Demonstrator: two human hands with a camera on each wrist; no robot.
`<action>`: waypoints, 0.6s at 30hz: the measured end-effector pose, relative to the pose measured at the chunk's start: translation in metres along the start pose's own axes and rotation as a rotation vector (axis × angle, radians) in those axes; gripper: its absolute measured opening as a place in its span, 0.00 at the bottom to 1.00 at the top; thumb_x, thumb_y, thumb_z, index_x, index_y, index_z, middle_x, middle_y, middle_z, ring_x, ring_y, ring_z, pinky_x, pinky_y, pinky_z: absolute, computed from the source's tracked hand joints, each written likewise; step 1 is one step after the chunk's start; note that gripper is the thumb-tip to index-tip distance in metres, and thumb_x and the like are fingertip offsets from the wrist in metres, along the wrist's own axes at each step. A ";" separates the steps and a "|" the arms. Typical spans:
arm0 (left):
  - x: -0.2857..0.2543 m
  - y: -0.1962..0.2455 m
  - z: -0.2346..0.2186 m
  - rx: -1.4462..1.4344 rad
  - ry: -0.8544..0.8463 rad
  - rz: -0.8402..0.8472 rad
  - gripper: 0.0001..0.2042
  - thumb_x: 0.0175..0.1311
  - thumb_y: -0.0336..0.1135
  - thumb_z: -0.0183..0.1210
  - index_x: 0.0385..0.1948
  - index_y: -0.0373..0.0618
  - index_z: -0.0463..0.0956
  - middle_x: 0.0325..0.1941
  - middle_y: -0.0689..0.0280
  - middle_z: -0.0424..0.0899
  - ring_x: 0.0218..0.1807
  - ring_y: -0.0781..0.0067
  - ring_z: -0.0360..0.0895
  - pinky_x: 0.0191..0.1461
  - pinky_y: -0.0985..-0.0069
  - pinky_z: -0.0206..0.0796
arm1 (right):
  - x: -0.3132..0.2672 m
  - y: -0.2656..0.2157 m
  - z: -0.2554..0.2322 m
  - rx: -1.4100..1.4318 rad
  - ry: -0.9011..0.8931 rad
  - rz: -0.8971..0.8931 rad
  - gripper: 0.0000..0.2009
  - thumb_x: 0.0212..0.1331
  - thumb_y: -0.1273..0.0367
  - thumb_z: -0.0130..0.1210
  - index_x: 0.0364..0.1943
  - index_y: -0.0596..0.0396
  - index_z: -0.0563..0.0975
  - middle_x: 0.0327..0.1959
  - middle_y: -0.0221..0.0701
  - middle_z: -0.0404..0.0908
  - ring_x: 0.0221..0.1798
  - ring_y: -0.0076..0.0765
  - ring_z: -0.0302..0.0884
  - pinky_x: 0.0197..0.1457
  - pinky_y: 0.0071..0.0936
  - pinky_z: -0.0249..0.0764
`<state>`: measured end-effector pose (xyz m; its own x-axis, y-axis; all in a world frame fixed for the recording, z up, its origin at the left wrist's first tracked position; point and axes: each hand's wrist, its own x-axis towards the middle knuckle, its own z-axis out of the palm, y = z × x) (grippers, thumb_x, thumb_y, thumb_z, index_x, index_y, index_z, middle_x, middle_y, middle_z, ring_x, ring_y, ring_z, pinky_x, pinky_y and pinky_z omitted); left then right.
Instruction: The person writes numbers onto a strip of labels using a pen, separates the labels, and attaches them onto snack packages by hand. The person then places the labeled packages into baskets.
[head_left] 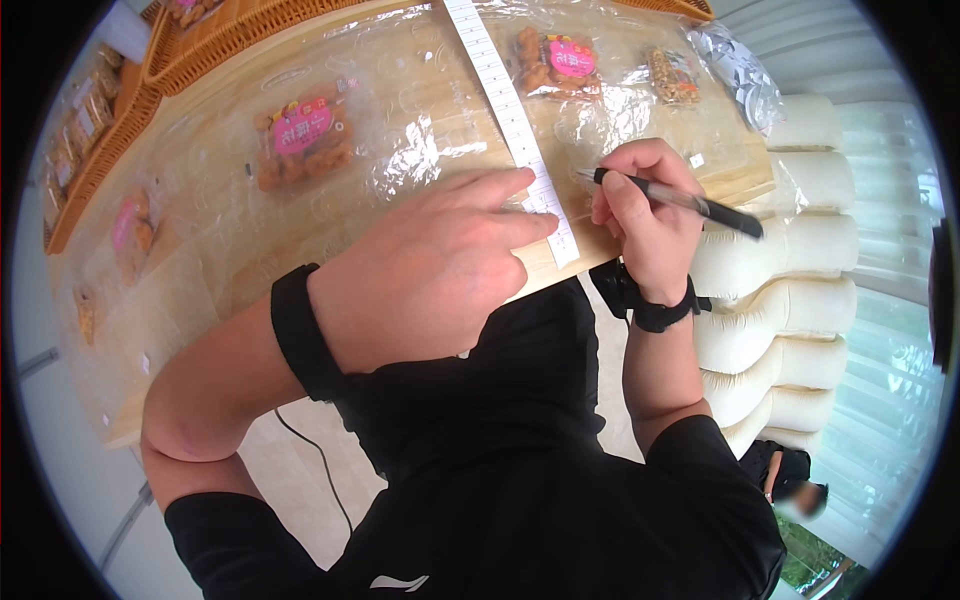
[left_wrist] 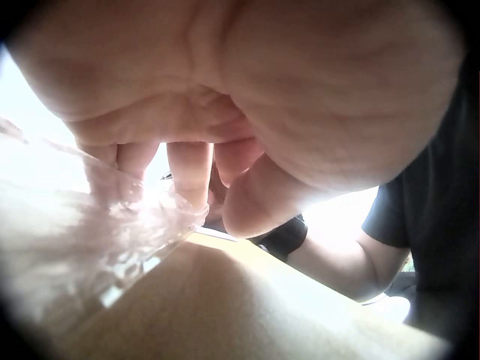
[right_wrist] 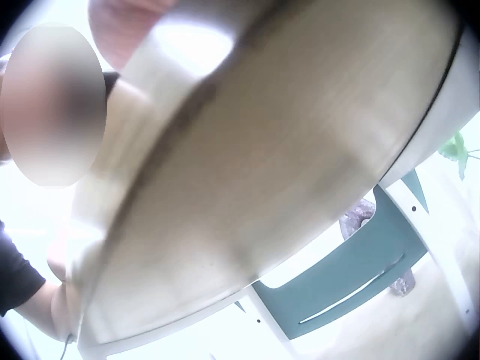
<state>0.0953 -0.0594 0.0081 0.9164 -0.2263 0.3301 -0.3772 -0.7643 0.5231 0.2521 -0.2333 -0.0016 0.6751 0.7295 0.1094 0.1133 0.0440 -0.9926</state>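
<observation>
The white strip [head_left: 515, 125] lay across our wooden counter [head_left: 597, 245], from near its front edge towards the far side. Our left hand [head_left: 440, 265] rested on it, forefinger and middle finger extended and the others bent. Our right hand [head_left: 650, 215] had its fingers closed round a black pen [head_left: 700, 202], its tip just beside the strip. Glossy clear plastic [head_left: 430, 150] covered much of the surface, with pink-labelled snack packs [head_left: 302, 135] and a smaller packet [head_left: 673, 77] about. Beyond stood wicker baskets [head_left: 118, 165]. To our right we had a ribbed cream seat [head_left: 780, 240], then pale curtains [head_left: 890, 290].
</observation>
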 end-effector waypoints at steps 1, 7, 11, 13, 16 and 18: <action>0.000 0.000 0.000 -0.001 0.002 0.002 0.04 0.41 0.23 0.58 0.16 0.34 0.82 0.55 0.61 0.84 0.68 0.52 0.70 0.67 0.65 0.67 | -0.004 -0.006 0.004 -0.033 0.046 -0.018 0.04 0.59 0.79 0.59 0.37 0.61 0.78 0.27 0.27 0.81 0.29 0.17 0.75 0.34 0.16 0.71; -0.001 -0.002 0.001 0.011 -0.013 0.037 0.04 0.41 0.22 0.57 0.15 0.34 0.81 0.54 0.59 0.84 0.67 0.52 0.70 0.68 0.64 0.67 | -0.003 -0.018 0.002 -0.171 -0.037 -0.169 0.06 0.59 0.79 0.60 0.40 0.61 0.79 0.29 0.26 0.81 0.31 0.16 0.76 0.35 0.16 0.72; -0.001 -0.001 0.000 -0.001 -0.013 0.022 0.04 0.40 0.22 0.57 0.15 0.33 0.81 0.53 0.59 0.84 0.67 0.51 0.70 0.68 0.63 0.67 | 0.004 -0.006 0.001 -0.160 -0.104 0.044 0.04 0.55 0.78 0.63 0.32 0.59 0.79 0.27 0.24 0.80 0.30 0.13 0.73 0.34 0.15 0.69; -0.002 -0.002 0.001 0.005 -0.007 0.028 0.04 0.39 0.21 0.57 0.14 0.33 0.81 0.53 0.58 0.84 0.66 0.50 0.70 0.68 0.62 0.67 | 0.007 0.001 0.000 -0.226 -0.096 0.006 0.03 0.53 0.78 0.62 0.29 0.59 0.79 0.26 0.24 0.80 0.29 0.14 0.72 0.33 0.16 0.68; -0.002 -0.002 0.003 -0.025 0.017 0.021 0.03 0.39 0.21 0.57 0.14 0.32 0.80 0.53 0.58 0.84 0.67 0.49 0.70 0.68 0.62 0.67 | 0.010 0.002 0.001 -0.297 -0.114 -0.052 0.03 0.53 0.78 0.62 0.29 0.59 0.79 0.26 0.24 0.80 0.29 0.14 0.73 0.33 0.16 0.68; -0.002 -0.001 0.003 -0.028 0.007 0.016 0.03 0.39 0.21 0.57 0.14 0.32 0.80 0.53 0.58 0.84 0.67 0.49 0.70 0.68 0.62 0.66 | 0.010 0.000 0.003 -0.350 -0.141 -0.076 0.03 0.53 0.78 0.62 0.30 0.60 0.79 0.26 0.24 0.80 0.30 0.14 0.73 0.33 0.16 0.69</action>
<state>0.0946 -0.0603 0.0048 0.9092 -0.2342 0.3442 -0.3956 -0.7436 0.5390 0.2569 -0.2240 -0.0010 0.5511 0.8209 0.1499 0.4180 -0.1160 -0.9010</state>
